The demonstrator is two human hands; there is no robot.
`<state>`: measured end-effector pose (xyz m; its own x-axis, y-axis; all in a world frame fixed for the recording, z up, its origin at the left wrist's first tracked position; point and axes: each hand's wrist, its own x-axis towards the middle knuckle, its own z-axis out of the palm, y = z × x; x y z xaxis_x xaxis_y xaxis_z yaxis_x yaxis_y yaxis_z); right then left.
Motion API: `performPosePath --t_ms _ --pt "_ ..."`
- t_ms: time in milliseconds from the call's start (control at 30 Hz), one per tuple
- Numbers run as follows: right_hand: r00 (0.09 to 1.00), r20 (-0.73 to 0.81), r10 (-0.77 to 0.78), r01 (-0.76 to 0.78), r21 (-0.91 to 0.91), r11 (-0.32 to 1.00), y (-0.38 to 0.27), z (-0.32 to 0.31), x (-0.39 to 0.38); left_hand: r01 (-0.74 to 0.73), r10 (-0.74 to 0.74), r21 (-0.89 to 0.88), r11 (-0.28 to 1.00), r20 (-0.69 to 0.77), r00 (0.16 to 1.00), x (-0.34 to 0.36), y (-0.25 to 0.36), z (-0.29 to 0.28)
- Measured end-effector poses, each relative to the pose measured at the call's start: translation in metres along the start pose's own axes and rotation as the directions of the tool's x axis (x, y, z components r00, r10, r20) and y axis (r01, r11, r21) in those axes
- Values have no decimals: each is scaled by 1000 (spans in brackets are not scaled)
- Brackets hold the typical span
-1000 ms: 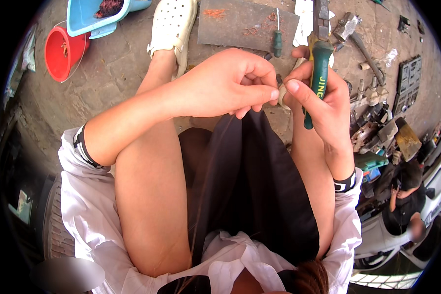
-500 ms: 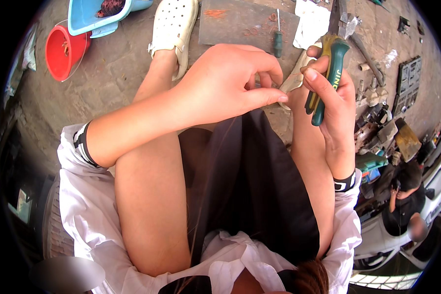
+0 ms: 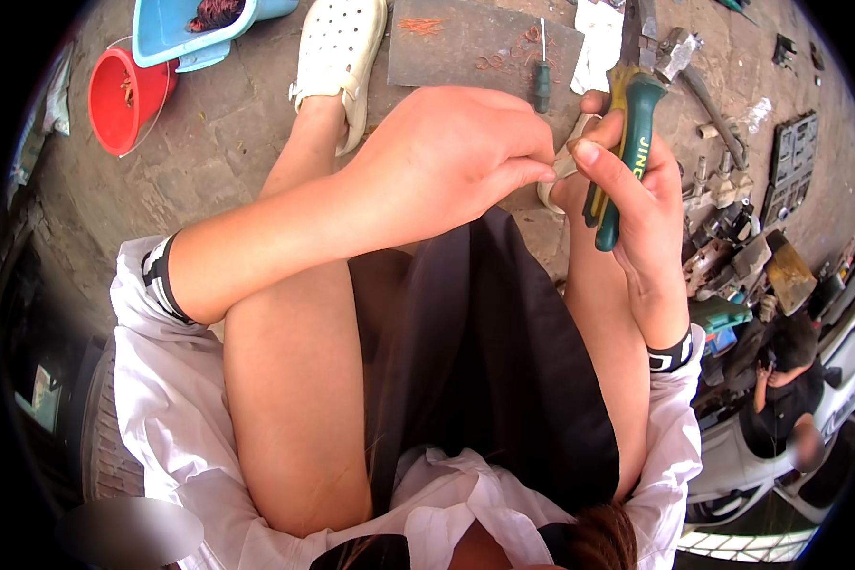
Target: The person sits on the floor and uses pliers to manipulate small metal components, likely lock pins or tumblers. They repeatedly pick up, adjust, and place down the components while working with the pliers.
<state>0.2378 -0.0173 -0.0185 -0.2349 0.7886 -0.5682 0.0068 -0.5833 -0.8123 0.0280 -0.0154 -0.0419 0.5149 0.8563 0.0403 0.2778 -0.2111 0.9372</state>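
Note:
My left hand (image 3: 451, 161) reaches across to just left of my right hand, its fingers curled and thumb near the index finger; whatever sits between them is hidden or too small to name. My right hand (image 3: 641, 204) grips pliers (image 3: 643, 114) with green and yellow handles, their jaws pointing away from me. Beyond my hands lies a grey metal plate (image 3: 427, 62) carrying orange bits (image 3: 420, 26), several small rings (image 3: 494, 61) and a green-handled screwdriver (image 3: 541, 85). A white cloth (image 3: 594, 43) is beside it. Dark cloth (image 3: 484, 361) drapes between my legs.
A blue tub (image 3: 157, 28) and red bucket (image 3: 109, 95) are at far left. Rightward lie a hammer (image 3: 676, 52), a black tool case (image 3: 784, 161) and assorted metal parts (image 3: 712, 256). Another person (image 3: 779, 380) in black is beside a white vehicle at lower right.
My left hand has risen slightly, its fingers now more curled. The pliers have moved slightly rightward and turned, now showing more of the yellow handle.

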Motion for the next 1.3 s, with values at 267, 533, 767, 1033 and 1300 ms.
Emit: performPosePath --t_ms 267,533,767,1033,1300 --pt "1000 25 -6 8 -55 998 4 -2 1 210 -203 -150 966 63 977 -1 8 -2" --pt "1000 4 17 -16 -107 994 -2 2 0 422 -385 -330 844 173 906 0 7 -2" --pt "999 38 -38 45 -196 980 2 0 1 527 -451 -347 776 280 848 3 12 -7" --pt "999 -33 27 -34 -260 965 8 3 3 645 -524 -453 616 375 764 3 -1 -9" --pt "991 -111 76 -104 -271 957 14 -7 4 545 -546 -42 837 -2 838 -10 -109 -25"
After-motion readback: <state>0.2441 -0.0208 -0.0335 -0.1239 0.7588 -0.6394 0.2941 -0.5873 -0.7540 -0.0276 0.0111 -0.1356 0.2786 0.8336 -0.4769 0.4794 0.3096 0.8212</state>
